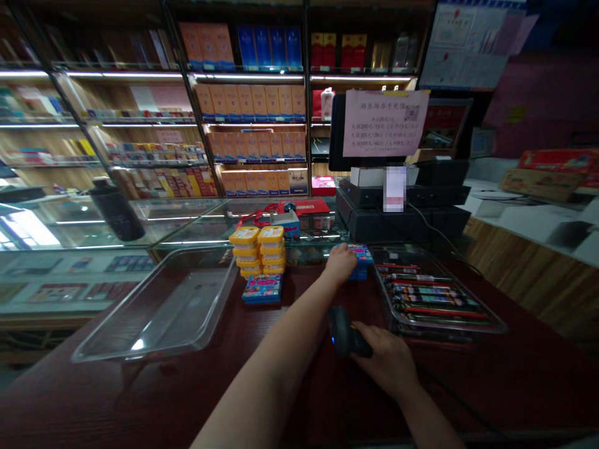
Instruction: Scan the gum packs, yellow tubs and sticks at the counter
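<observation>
My left hand (341, 264) reaches across the counter, its fingers closed at the edge of a small stack of blue printed boxes (360, 254); its fingertips are partly hidden. Closer to me, my right hand (386, 360) is wrapped round the handle of a black barcode scanner (344, 332), which shows a small blue light. Left of my forearm lies another blue printed box (262, 289), in front of stacked yellow-lidded tubs (259, 249). A clear tray (442, 293) full of pens or pencils is to the right of the blue boxes.
An empty clear plastic tray (163, 305) lies on the left of the dark red counter. A monitor with a paper notice (386, 125) stands behind on a black cash drawer (402, 215). At the back left is a black bottle (116, 210). The scanner's cable trails right.
</observation>
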A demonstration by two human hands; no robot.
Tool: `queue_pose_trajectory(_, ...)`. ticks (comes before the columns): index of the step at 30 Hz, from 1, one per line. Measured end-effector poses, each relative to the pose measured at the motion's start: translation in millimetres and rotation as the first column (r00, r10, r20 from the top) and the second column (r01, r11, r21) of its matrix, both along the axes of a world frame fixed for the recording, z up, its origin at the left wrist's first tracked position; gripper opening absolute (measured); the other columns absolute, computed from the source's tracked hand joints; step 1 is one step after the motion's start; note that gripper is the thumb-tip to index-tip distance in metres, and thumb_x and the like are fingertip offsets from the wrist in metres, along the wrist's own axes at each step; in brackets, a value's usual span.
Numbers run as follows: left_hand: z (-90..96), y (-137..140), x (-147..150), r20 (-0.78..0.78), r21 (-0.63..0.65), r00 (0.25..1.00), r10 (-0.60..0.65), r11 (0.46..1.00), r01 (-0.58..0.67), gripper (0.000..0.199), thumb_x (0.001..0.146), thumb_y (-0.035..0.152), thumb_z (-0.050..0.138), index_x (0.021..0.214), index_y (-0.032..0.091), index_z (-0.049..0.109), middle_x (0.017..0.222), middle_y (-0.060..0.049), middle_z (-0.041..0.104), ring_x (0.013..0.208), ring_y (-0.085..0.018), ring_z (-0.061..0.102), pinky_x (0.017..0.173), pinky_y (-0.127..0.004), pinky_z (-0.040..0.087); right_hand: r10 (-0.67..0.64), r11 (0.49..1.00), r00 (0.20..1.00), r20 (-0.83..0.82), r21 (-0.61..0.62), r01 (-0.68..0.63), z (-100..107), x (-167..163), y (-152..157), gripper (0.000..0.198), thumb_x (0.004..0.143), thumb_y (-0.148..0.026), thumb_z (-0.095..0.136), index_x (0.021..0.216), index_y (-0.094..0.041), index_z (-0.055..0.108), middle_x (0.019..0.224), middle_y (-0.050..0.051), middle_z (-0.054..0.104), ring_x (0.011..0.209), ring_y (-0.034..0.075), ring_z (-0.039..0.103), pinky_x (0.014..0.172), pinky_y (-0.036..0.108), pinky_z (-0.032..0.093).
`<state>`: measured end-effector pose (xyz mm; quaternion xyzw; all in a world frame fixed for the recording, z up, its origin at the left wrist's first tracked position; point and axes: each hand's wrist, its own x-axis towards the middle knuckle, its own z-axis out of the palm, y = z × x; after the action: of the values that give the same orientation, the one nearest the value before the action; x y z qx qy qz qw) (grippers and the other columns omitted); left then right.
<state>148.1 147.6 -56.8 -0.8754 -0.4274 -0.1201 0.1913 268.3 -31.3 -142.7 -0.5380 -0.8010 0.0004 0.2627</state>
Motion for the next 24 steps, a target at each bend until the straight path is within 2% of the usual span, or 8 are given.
queue_pose_trajectory(6, 8.3, -14, -28, -0.026, 0.105, 0.997, -0.072, 0.992, 0.074, 0.018, 0.087, 0.017, 0.048, 0.086, 0.013, 0.066, 0.093, -0.012, 0.061, 0.092, -0.022, 0.052, 0.073, -0.033, 0.04, 0.008, 1.0, 1.0, 0.017, 0.029, -0.008, 1, 1, -2, 0.05, 0.071, -0.024, 0.07, 0.118, -0.024, 0.054, 0.102, 0.004, 0.069, 0.09, 0.022, 0.064, 0.078, 0.033, 0.046)
queue_pose_trajectory(10, 6.8, -31, -63, 0.377, 0.09, 0.926, -0.032, 0.996, -0.003, 0.019, 0.087, 0.02, 0.05, 0.097, 0.019, 0.067, 0.087, -0.007, 0.062, 0.088, -0.02, 0.053, 0.077, -0.032, 0.042, 0.03, 0.998, 0.999, 0.017, 0.047, -0.031, 3, 1, -3, 0.048, 0.073, -0.025, 0.068, 0.118, -0.024, 0.053, 0.101, 0.004, 0.069, 0.09, 0.021, 0.064, 0.076, 0.032, 0.046)
queue_pose_trajectory(12, -1.5, -42, -76, 0.715, 0.05, 0.699, -0.008, 0.998, -0.04, 0.017, 0.084, 0.022, 0.055, 0.096, 0.021, 0.068, 0.085, -0.006, 0.062, 0.084, -0.018, 0.055, 0.076, -0.03, 0.044, 0.04, 0.998, 0.999, 0.01, 0.05, -0.04, 3, 1, -3, 0.046, 0.075, -0.025, 0.066, 0.119, -0.024, 0.052, 0.1, 0.003, 0.069, 0.09, 0.021, 0.064, 0.076, 0.032, 0.046)
queue_pose_trajectory(14, -14.2, -53, -83, 0.954, -0.03, 0.3, 0.028, 1.0, 0.0, 0.015, 0.079, 0.026, 0.062, 0.09, 0.019, 0.069, 0.082, -0.004, 0.063, 0.078, -0.016, 0.058, 0.072, -0.029, 0.046, 0.042, 0.998, 0.999, 0.004, 0.054, -0.042, 1, 2, -2, 0.046, 0.076, -0.026, 0.066, 0.119, -0.024, 0.052, 0.101, 0.003, 0.069, 0.09, 0.02, 0.064, 0.077, 0.032, 0.047)
queue_pose_trajectory(16, -28.1, -65, -85, 0.985, -0.101, -0.125, 0.119, 0.985, 0.14, 0.021, 0.072, 0.032, 0.069, 0.086, 0.016, 0.067, 0.079, -0.003, 0.065, 0.073, -0.015, 0.06, 0.069, -0.028, 0.049, 0.045, 0.997, 0.999, 0.006, 0.056, -0.045, -1, 2, -2, 0.046, 0.075, -0.026, 0.067, 0.119, -0.024, 0.052, 0.1, 0.003, 0.069, 0.09, 0.021, 0.065, 0.076, 0.032, 0.047)
queue_pose_trajectory(18, -40.2, -77, -85, 0.88, -0.101, -0.42, 0.22, 0.953, 0.286, 0.031, 0.065, 0.033, 0.075, 0.089, 0.015, 0.065, 0.081, -0.003, 0.067, 0.073, -0.015, 0.063, 0.07, -0.03, 0.052, 0.049, 0.997, 0.999, 0.015, 0.063, -0.05, -3, 3, -2, 0.045, 0.076, -0.026, 0.066, 0.118, -0.023, 0.052, 0.1, 0.002, 0.069, 0.089, 0.02, 0.065, 0.075, 0.032, 0.047)
queue_pose_trajectory(21, -52.7, -92, -83, 0.724, -0.049, -0.633, 0.275, 0.935, 0.351, 0.046, 0.054, 0.026, 0.082, 0.095, 0.015, 0.062, 0.087, -0.003, 0.069, 0.079, -0.016, 0.065, 0.077, -0.035, 0.054, 0.057, 0.996, 0.998, 0.034, 0.073, -0.06, -4, 5, -1, 0.043, 0.078, -0.029, 0.063, 0.119, -0.023, 0.052, 0.1, 0.003, 0.069, 0.088, 0.02, 0.065, 0.075, 0.032, 0.048)
queue_pose_trajectory(24, -60.9, -101, -83, 0.633, -0.046, -0.722, 0.278, 0.945, 0.324, 0.048, 0.052, 0.018, 0.083, 0.094, 0.014, 0.063, 0.089, -0.004, 0.069, 0.083, -0.017, 0.067, 0.082, -0.037, 0.054, 0.066, 0.996, 0.997, 0.036, 0.056, -0.068, -4, 7, -1, 0.041, 0.08, -0.034, 0.061, 0.119, -0.023, 0.053, 0.101, 0.004, 0.07, 0.088, 0.021, 0.066, 0.073, 0.031, 0.049)
